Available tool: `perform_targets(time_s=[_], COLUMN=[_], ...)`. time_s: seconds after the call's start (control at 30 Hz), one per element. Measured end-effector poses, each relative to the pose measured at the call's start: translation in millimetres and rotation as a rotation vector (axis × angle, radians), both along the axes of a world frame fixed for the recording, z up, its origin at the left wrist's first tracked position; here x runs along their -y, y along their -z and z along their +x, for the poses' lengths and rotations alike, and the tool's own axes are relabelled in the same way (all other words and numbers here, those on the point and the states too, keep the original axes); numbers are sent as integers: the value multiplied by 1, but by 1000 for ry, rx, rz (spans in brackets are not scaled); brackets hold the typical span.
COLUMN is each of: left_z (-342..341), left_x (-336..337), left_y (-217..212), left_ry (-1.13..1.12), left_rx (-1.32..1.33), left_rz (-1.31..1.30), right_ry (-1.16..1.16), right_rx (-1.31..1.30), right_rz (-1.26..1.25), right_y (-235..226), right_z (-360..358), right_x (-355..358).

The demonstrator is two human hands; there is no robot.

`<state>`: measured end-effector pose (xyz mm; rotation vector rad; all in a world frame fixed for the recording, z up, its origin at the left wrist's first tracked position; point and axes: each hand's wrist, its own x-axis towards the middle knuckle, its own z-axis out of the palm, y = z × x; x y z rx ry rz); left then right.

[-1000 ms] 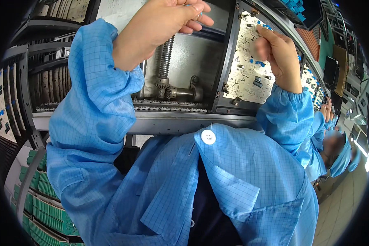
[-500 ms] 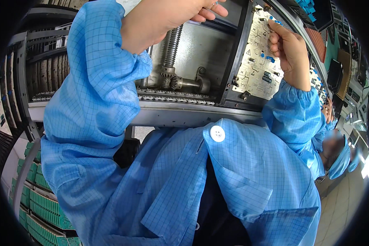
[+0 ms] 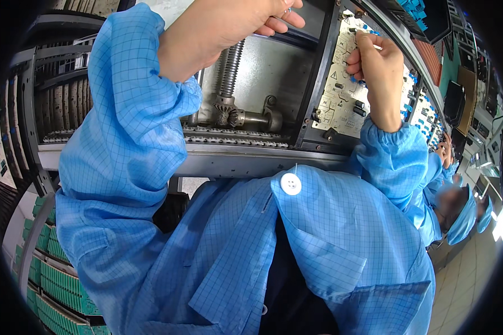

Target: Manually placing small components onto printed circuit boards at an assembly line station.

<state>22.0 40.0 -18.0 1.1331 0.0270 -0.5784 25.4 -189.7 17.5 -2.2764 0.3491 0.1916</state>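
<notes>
Circuit board (image 3: 341, 89): pale, studded with small parts, upright in a dark frame, under the right hand.
Right hand (image 3: 377, 61): fingers pinched on something small at the board's top; a steady, straight press seems wise.
Left hand (image 3: 229, 25): raised, fingers curled closed; contents hidden.
Below left hand: ribbed metal screw (image 3: 231, 70), gear, chain.
Obstruction: blue sleeves crowd the view.
</notes>
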Motion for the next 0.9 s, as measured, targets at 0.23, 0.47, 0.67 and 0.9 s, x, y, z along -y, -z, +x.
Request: perform_targets(time_s=[0.23,0.47,0.67,0.9], left_z=[-1,-2,-6,-5], left_x=[-3,-4,-1,-4], left_y=[-3,1,3,3], left_ry=[-4,30,38,5], left_rx=[3,173,169,150], left_rz=[51,202,213,205], right_ry=[-2,2,16,-22], right_rx=[16,47,-12,-14], right_rz=[-81,-82,-19,-85], right_y=[3,3,-3,-4], right_z=[1,1,1,4], right_x=[-7,-6,-9,-11])
